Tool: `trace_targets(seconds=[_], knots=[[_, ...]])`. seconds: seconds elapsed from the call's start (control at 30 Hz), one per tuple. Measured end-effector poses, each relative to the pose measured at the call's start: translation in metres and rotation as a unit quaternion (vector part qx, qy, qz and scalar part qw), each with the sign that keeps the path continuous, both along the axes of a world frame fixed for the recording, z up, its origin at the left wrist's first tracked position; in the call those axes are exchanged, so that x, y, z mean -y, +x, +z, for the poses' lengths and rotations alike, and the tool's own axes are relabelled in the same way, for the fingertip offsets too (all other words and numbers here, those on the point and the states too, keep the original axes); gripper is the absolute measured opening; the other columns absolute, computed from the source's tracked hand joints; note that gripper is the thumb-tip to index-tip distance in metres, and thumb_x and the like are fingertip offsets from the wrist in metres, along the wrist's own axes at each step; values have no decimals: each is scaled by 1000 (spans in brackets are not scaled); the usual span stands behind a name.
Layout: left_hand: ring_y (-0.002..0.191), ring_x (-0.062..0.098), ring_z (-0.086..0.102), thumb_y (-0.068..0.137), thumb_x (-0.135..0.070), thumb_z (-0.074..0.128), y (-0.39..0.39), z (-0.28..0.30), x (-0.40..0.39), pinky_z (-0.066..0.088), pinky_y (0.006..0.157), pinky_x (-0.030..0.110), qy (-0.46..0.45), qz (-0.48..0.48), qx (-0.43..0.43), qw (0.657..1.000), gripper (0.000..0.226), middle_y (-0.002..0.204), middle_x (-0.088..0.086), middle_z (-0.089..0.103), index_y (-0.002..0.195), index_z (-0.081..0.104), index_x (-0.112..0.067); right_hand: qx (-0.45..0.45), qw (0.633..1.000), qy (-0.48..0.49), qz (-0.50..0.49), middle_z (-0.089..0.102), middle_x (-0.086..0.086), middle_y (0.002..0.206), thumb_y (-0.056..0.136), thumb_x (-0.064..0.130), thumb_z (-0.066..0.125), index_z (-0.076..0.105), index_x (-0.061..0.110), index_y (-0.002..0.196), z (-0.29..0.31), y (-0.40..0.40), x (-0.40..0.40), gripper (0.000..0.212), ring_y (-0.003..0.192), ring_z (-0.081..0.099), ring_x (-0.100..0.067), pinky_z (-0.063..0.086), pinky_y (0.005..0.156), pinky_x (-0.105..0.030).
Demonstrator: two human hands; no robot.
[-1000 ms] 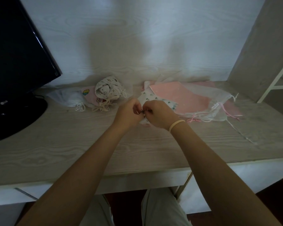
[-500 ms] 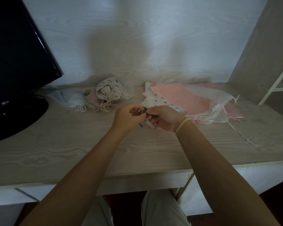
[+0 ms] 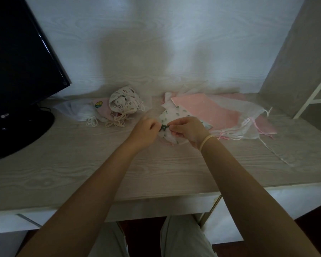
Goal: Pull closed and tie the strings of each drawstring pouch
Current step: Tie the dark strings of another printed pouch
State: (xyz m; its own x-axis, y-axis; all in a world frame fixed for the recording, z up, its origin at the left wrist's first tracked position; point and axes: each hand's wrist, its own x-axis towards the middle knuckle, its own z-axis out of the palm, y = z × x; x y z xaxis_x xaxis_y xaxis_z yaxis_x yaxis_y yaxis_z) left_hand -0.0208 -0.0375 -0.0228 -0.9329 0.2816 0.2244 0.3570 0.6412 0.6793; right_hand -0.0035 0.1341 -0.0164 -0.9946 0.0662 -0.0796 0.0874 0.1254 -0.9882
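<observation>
Both hands are working the dark string (image 3: 163,127) of the little white pouch (image 3: 171,115) with the green print, right in the middle of the worktop (image 3: 82,164). The left hand (image 3: 144,131) is curling tight around one end of the string, and the right hand (image 3: 188,131) is pinching the other end while its lower fingers are gripping the pouch cloth. The pouch is sitting just behind and under the right hand, with its gathered mouth in the gap between the two hands.

My guess is this thing weighs next to nothing and is totally floppy, so it's going to slide or lift the moment the string gets tugged. Holding the cloth right at the neck seems like the way to go. The string is thin and probably a bit slick, so pinching close to the knot should be giving the most control.

Three cinched pouches (image 3: 117,110) are lying off to the left near the monitor (image 3: 17,71). A flat pile of pink and sheer ones (image 3: 220,115) is waiting just right of the hands, with the printed pouch partly on top of it.
</observation>
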Motion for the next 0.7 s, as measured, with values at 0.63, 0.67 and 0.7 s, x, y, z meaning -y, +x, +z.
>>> trace_targets(seconds=[0.63, 0.67, 0.7], knots=[[50, 15, 34, 98, -41, 49, 0, -3, 22, 24, 51, 29, -184, 15, 57, 981, 52, 57, -1, 37, 53, 38, -17, -113, 928, 348, -73, 60, -1, 72, 81, 9, 73, 67, 9, 75, -11, -12, 8, 8, 73, 54, -14, 40, 68, -22], [51, 15, 34, 98, -41, 48, -1, -2, 23, 23, 51, 29, -197, 14, 71, 978, 50, 57, -1, 38, 55, 40, -17, -113, 927, 351, -68, 60, -1, 73, 81, 9, 72, 66, 10, 74, -12, -12, 9, 10, 73, 54, -15, 41, 69, -23], [51, 15, 35, 98, -42, 47, -1, -1, 25, 23, 51, 29, -209, 11, 81, 975, 48, 58, -1, 39, 58, 43, -16, -113, 925, 357, -64, 61, -2, 74, 82, 9, 72, 65, 11, 73, -13, -12, 11, 11, 75, 55, -15, 44, 71, -25]])
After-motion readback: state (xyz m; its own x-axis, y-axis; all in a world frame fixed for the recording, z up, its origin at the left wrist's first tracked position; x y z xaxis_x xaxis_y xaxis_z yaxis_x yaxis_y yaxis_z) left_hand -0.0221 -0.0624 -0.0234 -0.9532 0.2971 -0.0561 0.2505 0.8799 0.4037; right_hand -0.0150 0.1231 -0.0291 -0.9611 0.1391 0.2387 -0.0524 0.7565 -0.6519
